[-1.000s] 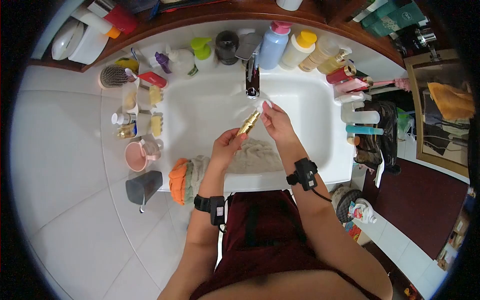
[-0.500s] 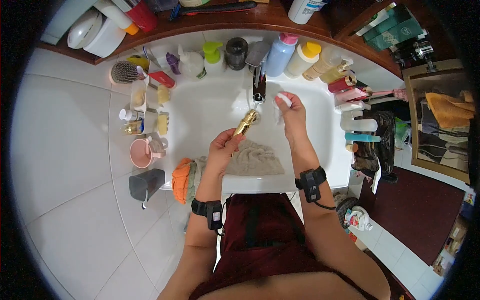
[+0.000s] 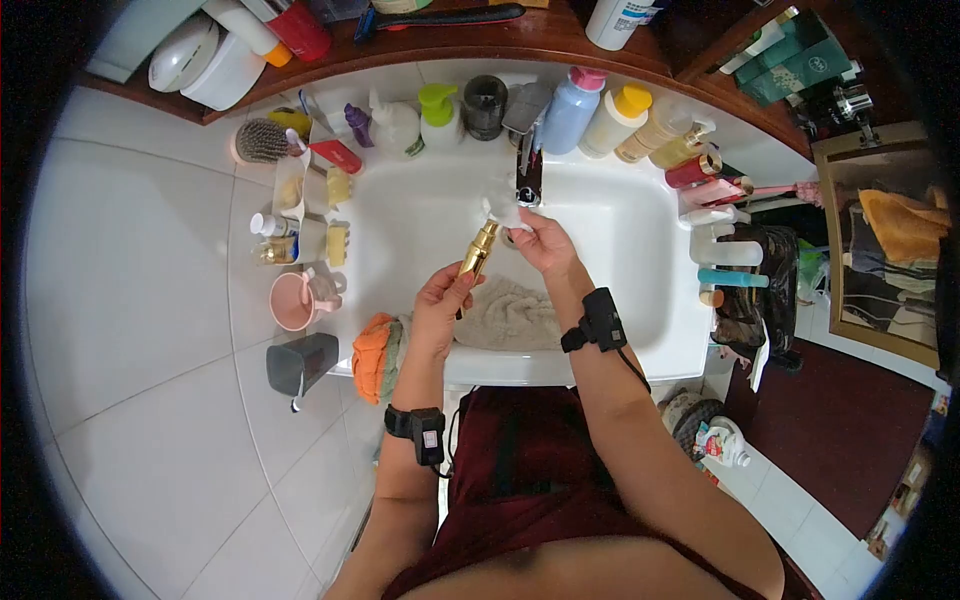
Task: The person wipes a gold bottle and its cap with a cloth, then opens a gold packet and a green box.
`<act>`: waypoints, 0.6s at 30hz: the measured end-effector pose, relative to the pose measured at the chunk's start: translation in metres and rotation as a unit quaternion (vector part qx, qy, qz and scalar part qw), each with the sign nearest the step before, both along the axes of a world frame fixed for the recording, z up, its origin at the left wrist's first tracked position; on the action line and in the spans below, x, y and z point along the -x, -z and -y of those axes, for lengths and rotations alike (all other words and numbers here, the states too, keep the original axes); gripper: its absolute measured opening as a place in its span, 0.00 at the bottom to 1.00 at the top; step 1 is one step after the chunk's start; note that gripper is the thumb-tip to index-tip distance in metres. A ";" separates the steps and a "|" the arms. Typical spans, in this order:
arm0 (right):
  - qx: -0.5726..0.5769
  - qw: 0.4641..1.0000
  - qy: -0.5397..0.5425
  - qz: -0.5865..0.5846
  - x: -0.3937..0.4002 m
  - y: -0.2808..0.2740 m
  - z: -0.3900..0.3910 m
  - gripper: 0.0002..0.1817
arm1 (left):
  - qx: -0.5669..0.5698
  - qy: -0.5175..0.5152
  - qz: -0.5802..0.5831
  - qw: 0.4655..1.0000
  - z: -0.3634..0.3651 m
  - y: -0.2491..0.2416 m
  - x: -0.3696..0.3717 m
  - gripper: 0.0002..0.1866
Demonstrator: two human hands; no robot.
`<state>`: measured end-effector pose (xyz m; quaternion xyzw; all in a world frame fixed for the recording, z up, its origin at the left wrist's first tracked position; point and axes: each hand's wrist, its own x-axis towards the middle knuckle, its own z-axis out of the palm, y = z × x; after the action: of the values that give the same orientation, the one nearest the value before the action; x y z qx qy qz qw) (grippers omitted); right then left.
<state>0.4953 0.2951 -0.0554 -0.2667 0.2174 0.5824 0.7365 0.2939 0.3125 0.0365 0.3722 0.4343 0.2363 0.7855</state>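
My left hand (image 3: 446, 298) is wrapped round a slim gold cylinder (image 3: 479, 251), its top end tilted up toward the faucet. Between the fingertips of my right hand (image 3: 543, 243) is a thin white tissue (image 3: 505, 207), which spreads beside the cylinder's top end. Just above my right hand is the black and chrome faucet (image 3: 528, 180) of the white sink (image 3: 640, 250). A wet beige cloth (image 3: 510, 318) lies at the sink's front edge, and an orange cloth (image 3: 373, 358) hangs over the rim at the front left.
Bottles, among them a blue one (image 3: 570, 112) and a green-topped pump (image 3: 438, 110), line the back ledge. On the left are a pink cup (image 3: 292, 300), a grey cup (image 3: 300, 363) and a hairbrush (image 3: 262, 142). A framed mirror (image 3: 885, 240) is at the right.
My right hand has moved left with the tissue, from the right of the faucet to the top of the gold cylinder. The view has shifted slightly.
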 end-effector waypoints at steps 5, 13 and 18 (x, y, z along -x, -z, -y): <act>0.059 0.997 -0.022 0.039 -0.004 -0.006 0.002 0.18 | 0.001 -0.001 0.004 1.000 -0.001 -0.009 -0.005 0.17; -0.017 0.988 -0.061 0.143 -0.002 -0.036 -0.005 0.17 | 0.007 0.009 0.020 1.000 0.001 -0.009 -0.016 0.17; 0.082 0.944 -0.184 0.260 -0.019 -0.041 0.005 0.11 | 0.005 0.008 0.018 1.000 0.001 -0.008 -0.018 0.17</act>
<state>0.5146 0.2897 -0.0143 -0.5036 0.0124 0.5983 0.6231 0.3117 0.3118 0.0441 0.3680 0.4184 0.2342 0.7967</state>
